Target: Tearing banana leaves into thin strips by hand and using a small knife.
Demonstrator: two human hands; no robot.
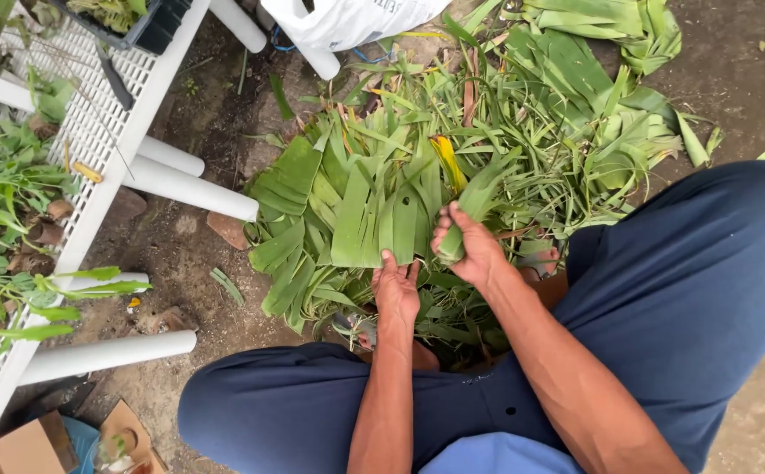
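I am squatting over a big heap of green leaves spreading across the dirt ground, most of it loose and unsorted toward the far edge. Nearer me, a flat stack of broad leaf strips is lying side by side, so I judge the sorting is partly done. My right hand is closing around a folded leaf at the heap's near edge. My left hand is resting flat, fingers loose, on the stack's near end, gripping nothing.
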